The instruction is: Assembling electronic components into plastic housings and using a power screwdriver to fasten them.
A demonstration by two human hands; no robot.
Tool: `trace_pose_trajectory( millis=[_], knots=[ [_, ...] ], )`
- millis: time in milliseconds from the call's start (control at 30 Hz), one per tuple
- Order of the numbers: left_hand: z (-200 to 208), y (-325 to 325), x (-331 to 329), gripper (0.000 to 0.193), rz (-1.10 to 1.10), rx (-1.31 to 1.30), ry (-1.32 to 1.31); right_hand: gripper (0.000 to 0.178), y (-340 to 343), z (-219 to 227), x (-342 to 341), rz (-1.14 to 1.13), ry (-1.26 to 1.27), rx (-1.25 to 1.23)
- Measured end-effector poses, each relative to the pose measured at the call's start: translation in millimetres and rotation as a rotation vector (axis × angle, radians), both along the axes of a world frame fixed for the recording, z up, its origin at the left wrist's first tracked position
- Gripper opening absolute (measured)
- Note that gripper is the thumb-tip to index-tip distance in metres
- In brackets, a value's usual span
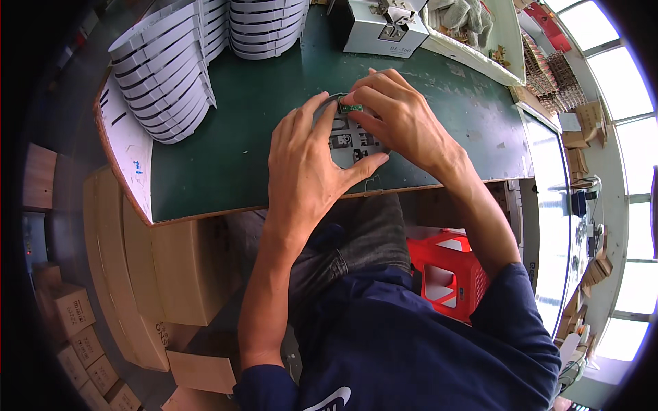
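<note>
A round grey plastic housing [340,156] with black fittings inside lies on the green-topped table in front of me. My left hand [301,151] grips its left side, the thumb along the near rim and the fingers at the far rim. Over the far part of the housing, my right hand [403,116] pinches a small green circuit board [351,107] between thumb and fingers. The board sits at the housing's far inner edge; whether it is seated there I cannot tell. My right palm hides part of the housing's right side.
Stacks of pale grey round plastic shells [161,75] stand at the table's far left. A white box [384,34] and a tray [473,58] with gloves are at the back. Below are cardboard boxes [171,274] and a red stool [445,270].
</note>
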State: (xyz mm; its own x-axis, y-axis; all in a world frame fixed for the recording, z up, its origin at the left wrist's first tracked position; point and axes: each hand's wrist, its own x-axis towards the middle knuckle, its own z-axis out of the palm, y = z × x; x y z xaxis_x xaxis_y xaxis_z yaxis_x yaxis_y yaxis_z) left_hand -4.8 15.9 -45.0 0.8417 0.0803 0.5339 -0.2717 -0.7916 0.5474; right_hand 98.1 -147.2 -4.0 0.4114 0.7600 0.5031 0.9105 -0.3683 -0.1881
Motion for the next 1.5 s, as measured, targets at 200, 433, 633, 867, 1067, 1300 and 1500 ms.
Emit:
trace_pose_trajectory(
  millis=[200,433,633,867,1067,1300,1500],
  knots=[
    [1,-1,-1,0.083,0.003,-0.03,-0.006,0.025,0,9,-3,-0.046,0.08,-0.062],
    [-1,-1,0,0.083,0.004,-0.023,-0.026,0.024,4,9,-2,-0.027,0.134,-0.042],
    [0,-1,0,0.083,0.002,-0.028,-0.027,0.021,0,3,-1,-0.075,0.03,-0.005],
    [0,0,0,0.082,-0.006,-0.045,-0.01,0.021,0,-2,-1,-0.065,-0.055,-0.003],
    [1,-1,-1,0.082,-0.005,-0.048,-0.013,0.018,1,-3,0,-0.039,-0.182,-0.031],
    [0,-1,-1,0.081,-0.008,-0.002,-0.013,0.019,-4,-1,-8,-0.145,-0.02,0.012],
    [0,0,0,0.081,-0.013,0.017,-0.014,0.018,-11,-2,-2,-0.141,0.152,0.069]
  ],
)
